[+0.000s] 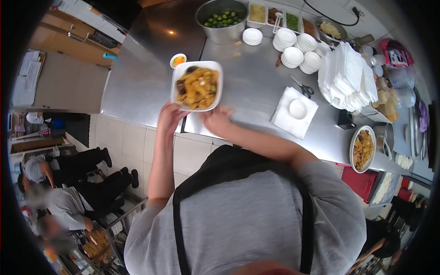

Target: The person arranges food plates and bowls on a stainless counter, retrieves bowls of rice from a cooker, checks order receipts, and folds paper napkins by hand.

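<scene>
Head view: our L hand (169,115) grips the squarish white bowl (201,63) at its near-L corner, thumb by the rim, approx. level; whether the base touches the steel counter (137,82) or is lifted, we can't tell. Our R hand (216,121) is blurred beside the near-R corner, fingers partly curled; contact w/ the bowl, and open vs. closed, we can't tell. The small cup (172,62) w/ orange contents sits just beyond the bowl's far-L corner; the scissors (307,90) and napkins (285,114) lie to the R. Handling (our judgement): bowl stiff, prob. ceramic or hard plastic, mod. heavy w/ the golden food (198,87) heaped in it; glaze smooth, slippery if greasy; rim may chip if knocked. Food pieces look loose, i.e., apt to spill if tilted. Best hold: opp. sides, fingers under the rim, thumbs outside the food, bowl kept level.
</scene>
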Tool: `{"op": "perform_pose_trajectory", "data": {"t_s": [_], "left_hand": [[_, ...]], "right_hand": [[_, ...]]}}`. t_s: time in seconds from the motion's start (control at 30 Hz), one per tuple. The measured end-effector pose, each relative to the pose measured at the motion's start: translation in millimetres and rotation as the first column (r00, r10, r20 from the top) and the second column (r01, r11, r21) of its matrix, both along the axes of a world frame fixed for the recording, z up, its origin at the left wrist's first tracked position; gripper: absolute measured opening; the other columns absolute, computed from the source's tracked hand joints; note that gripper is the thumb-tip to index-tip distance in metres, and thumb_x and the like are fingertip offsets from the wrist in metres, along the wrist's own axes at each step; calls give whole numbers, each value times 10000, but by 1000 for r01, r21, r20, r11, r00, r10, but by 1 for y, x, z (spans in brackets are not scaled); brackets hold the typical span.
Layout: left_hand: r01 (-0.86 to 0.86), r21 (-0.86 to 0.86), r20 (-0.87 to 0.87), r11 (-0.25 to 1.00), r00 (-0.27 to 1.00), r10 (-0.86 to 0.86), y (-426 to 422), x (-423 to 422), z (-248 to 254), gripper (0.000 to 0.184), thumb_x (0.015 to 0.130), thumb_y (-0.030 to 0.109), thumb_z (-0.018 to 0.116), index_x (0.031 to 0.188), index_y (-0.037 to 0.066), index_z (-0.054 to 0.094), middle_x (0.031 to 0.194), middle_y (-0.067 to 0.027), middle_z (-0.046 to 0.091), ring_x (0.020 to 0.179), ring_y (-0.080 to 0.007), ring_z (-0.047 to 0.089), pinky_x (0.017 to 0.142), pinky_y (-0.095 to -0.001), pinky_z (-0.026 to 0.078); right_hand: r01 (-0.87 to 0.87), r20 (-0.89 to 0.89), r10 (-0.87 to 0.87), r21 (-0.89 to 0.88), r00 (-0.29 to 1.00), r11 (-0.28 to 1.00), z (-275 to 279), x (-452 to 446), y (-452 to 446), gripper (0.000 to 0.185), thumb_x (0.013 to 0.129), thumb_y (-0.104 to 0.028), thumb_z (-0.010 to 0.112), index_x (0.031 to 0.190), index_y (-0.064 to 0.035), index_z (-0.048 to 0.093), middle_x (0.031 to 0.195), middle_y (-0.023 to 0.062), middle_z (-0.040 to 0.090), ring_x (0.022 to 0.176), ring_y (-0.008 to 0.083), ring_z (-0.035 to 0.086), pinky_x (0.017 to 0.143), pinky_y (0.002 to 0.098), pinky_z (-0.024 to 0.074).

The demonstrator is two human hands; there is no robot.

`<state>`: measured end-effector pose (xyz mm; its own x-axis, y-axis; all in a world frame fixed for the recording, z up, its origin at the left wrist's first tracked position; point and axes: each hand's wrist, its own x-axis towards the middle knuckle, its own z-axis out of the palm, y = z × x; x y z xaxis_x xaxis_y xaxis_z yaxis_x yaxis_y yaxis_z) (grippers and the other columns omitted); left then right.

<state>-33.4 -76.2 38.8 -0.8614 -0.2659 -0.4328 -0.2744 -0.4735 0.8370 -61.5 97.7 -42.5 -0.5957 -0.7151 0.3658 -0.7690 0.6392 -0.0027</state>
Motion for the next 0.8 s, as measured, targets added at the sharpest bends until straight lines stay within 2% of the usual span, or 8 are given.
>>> {"op": "perform_pose_trajectory", "data": {"t_s": [0.1,0.17,0.3,0.37,0.47,0.53,0.63,0.8], "left_hand": [[110,13,40,994,993,-111,16,-35,-25,343,794,10,458,1130,-58,473,994,-173,607,859,-258,642,733,-322,558],[171,13,104,985,980,-172,32,-57,-39,308,788,16,471,1087,-56,493,956,-173,614,835,-266,647,714,-330,562],[213,66,76,975,973,-218,61,-100,-94,274,778,8,481,1044,-52,509,919,-169,616,784,-277,653,694,-346,567],[387,-286,0,877,915,-403,72,-110,-107,277,784,29,538,1051,-39,516,916,-154,616,798,-266,652,707,-324,554],[350,78,6,934,936,-351,77,-116,-90,439,779,79,614,1184,-9,470,950,-124,612,876,-224,638,731,-294,530],[341,-15,101,940,936,-338,59,-112,-73,702,731,172,708,1326,46,359,1027,-134,603,971,-255,604,821,-326,488],[237,-887,66,397,915,-398,18,-94,-44,962,625,216,786,1397,69,230,1273,-237,418,1179,-357,429,983,-395,362],[276,-953,228,124,925,-304,-62,-76,-55,1169,550,204,809,1433,145,46,1427,-310,73,1324,-410,175,1054,-396,271]], "right_hand": [[-423,292,418,-51,860,905,10,19,15,210,824,-112,506,964,2,614,816,121,627,729,196,585,623,349,463],[-335,967,227,-252,-113,908,63,4,32,236,841,-175,544,1023,-57,636,818,104,653,719,137,603,644,277,474],[-13,841,519,-523,154,852,110,-23,83,246,807,-186,582,1028,-103,648,834,128,663,681,196,632,676,292,491],[65,918,207,-242,339,968,96,-41,111,255,779,-143,590,1021,-80,641,927,176,641,739,263,637,700,323,489],[79,856,176,-244,487,966,93,-46,138,293,756,-107,577,1040,-47,622,958,215,616,762,332,623,714,363,491],[123,755,101,-234,648,964,76,-43,145,350,744,-45,559,1091,-8,585,916,210,614,788,359,606,685,385,481],[147,697,30,-193,716,970,68,-34,145,337,754,-64,532,1083,-7,576,913,218,598,747,378,601,688,416,494],[107,479,-110,33,871,994,17,-13,117,307,757,-60,536,1046,41,549,953,187,594,803,329,608,690,402,496]]}}
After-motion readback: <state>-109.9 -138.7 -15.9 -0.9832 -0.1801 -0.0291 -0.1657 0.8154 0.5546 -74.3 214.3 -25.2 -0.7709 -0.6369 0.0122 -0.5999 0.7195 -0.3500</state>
